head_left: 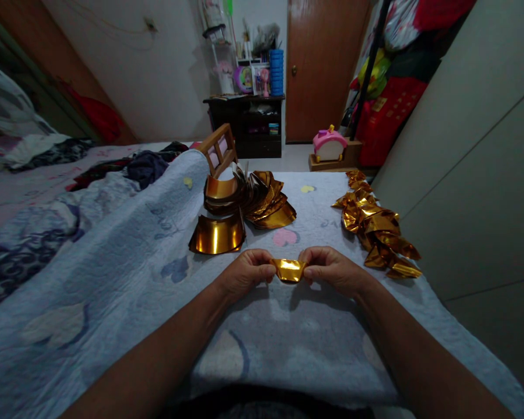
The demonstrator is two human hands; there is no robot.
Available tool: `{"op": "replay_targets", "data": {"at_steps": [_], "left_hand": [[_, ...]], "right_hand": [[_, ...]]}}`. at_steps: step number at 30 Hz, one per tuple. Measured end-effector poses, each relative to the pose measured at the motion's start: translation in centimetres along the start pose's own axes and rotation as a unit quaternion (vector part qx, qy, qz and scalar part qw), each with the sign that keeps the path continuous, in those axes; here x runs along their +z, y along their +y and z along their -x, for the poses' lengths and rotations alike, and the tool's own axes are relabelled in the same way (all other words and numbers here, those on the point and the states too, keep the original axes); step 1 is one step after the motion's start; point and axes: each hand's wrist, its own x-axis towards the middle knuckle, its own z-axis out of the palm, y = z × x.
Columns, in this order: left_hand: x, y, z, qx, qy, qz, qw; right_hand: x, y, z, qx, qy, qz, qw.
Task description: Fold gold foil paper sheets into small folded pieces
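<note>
Between my two hands is a small folded gold foil paper [289,270], shaped like a boat or ingot. My left hand [252,269] pinches its left tip, and my right hand [325,267] pinches the right tip. Just beyond my left hand lies a fanned stack of curved gold foil sheets [218,234]. Behind it more gold sheets [273,206] are spread in overlapping layers. To the right of my right hand, a heap of folded gold foil pieces [378,230] runs along the edge of the bed.
A blue quilt with heart patterns [126,279] covers the surface under my hands. A small wooden frame [220,151] stands behind the sheets. Farther back are a dark cabinet [247,128], a brown door [321,75] and a pink toy [329,144]. A pale cupboard [475,163] borders the right side.
</note>
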Motion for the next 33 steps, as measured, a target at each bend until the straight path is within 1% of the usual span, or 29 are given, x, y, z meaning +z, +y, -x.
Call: {"op": "replay_targets", "data": {"at_steps": [3, 6, 9, 17, 22, 25, 30, 33], "left_hand": [[0.21, 0.3, 0.12, 0.005, -0.01, 0.009, 1.0], [0.26, 0.51, 0.17, 0.01, -0.033, 0.017, 0.999], [0.1, 0.53, 0.12, 0.01, -0.045, 0.004, 0.999], [-0.02, 0.19, 0.0, 0.011, -0.027, -0.014, 0.999], [0.19, 0.36, 0.1, 0.016, -0.02, -0.032, 0.999], [0.24, 0.43, 0.04, 0.019, -0.021, -0.035, 0.999], [0.29, 0.38, -0.08, 0.023, -0.04, -0.008, 0.999], [0.3, 0.37, -0.09, 0.02, -0.035, -0.015, 0.999]], "right_hand": [[0.02, -0.11, 0.04, -0.002, 0.002, -0.006, 1.0], [0.04, -0.25, 0.07, -0.007, 0.008, -0.011, 1.0], [0.05, -0.37, 0.14, -0.008, 0.009, -0.01, 1.0], [0.26, -0.2, 0.04, 0.007, -0.001, -0.018, 1.0], [0.37, -0.04, -0.12, 0.002, -0.011, -0.016, 1.0], [0.32, -0.13, -0.05, 0.004, -0.008, -0.014, 1.0], [0.22, -0.43, 0.11, -0.003, 0.012, -0.007, 1.0], [0.21, -0.47, 0.09, -0.004, 0.003, 0.0, 1.0]]}}
